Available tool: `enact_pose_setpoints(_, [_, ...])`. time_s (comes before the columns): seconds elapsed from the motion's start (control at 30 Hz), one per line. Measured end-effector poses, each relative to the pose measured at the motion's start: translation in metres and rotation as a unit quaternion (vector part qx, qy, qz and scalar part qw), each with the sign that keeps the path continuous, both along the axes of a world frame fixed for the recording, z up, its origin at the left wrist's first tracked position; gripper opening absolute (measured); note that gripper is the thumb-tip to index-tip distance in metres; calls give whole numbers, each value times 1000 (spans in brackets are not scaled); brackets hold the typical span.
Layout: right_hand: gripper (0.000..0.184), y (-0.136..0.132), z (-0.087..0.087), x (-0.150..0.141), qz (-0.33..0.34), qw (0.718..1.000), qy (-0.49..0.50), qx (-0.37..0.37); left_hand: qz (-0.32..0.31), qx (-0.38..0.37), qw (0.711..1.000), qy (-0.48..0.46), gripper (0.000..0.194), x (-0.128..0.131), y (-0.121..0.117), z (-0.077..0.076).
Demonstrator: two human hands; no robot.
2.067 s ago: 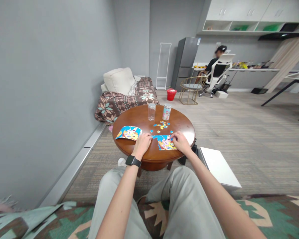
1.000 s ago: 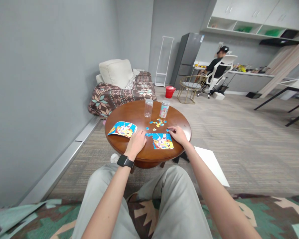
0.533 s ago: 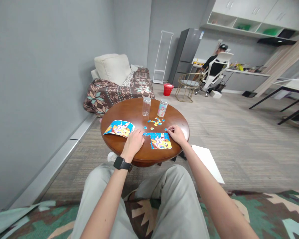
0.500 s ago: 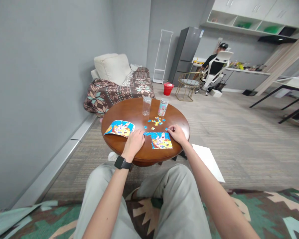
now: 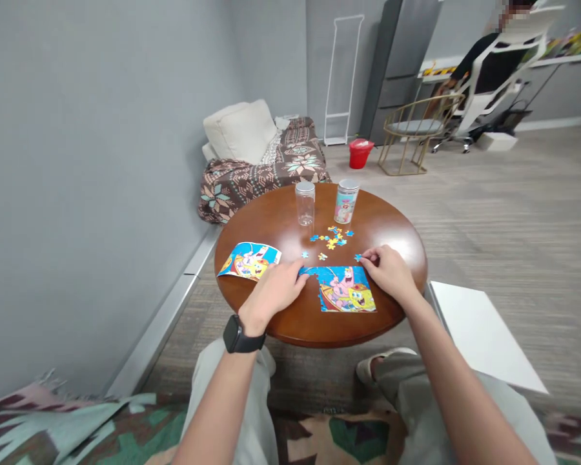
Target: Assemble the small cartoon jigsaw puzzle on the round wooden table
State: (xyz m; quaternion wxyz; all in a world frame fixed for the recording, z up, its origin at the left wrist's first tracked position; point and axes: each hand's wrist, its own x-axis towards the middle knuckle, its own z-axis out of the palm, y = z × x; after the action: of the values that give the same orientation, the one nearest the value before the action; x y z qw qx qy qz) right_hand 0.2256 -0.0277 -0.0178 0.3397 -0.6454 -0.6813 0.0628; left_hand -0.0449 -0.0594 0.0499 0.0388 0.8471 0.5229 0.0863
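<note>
The person's left hand (image 5: 274,290), with a black smartwatch (image 5: 237,336) on the wrist, lies flat on the round brown wooden tabletop (image 5: 275,223). Its fingers (image 5: 290,274) are close together and open, and they reach the left edge of a partly assembled blue jigsaw puzzle (image 5: 343,290), with no piece clamped between them.

The right hand (image 5: 390,271) rests at the upper right edge of this puzzle. Its fingers (image 5: 370,258) are curved and near each other, just beside a small blue puzzle piece (image 5: 357,258); I cannot tell if they pinch it.

The puzzle lies on the near part of the tabletop, between the hands. To its left is a curled printed cartoon picture sheet (image 5: 248,260). Farther from the person, small loose puzzle pieces (image 5: 330,239) lie in a group, and behind them stand a transparent plastic jar (image 5: 305,203) and a cartoon-printed cylindrical jar (image 5: 346,201).

Beyond the tabletop are a sofa with a brown patterned blanket (image 5: 261,181) and a red bucket (image 5: 361,153). Farther back, another person (image 5: 494,71) sits in a white office chair (image 5: 494,84).
</note>
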Motion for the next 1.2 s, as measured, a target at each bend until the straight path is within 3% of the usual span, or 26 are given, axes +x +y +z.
enact_pose_setpoints(0.13, [14,-3,1,-2,5,1000,-28,11,19,-1,998,64,24,20,28,20])
enact_pose_setpoints(0.3, [15,-7,4,-3,0,998,-56,15,47,62,996,37,27,32,51,7])
enact_pose_setpoints(0.57, [19,-10,7,-6,-8,998,-54,24,59,2,995,-80,27,22,54,-14])
enact_pose_setpoints(0.73, [19,-9,8,-6,-16,999,-45,17,32,12,998,-46,23,24,49,-16])
enact_pose_setpoints(0.83, [20,-8,8,-6,-16,999,-34,15,48,26,998,-32,20,23,47,-16])
enact_pose_setpoints(1.2, [13,-9,11,-6,5,999,-44,6,42,35,997,-55,23,21,50,-21])
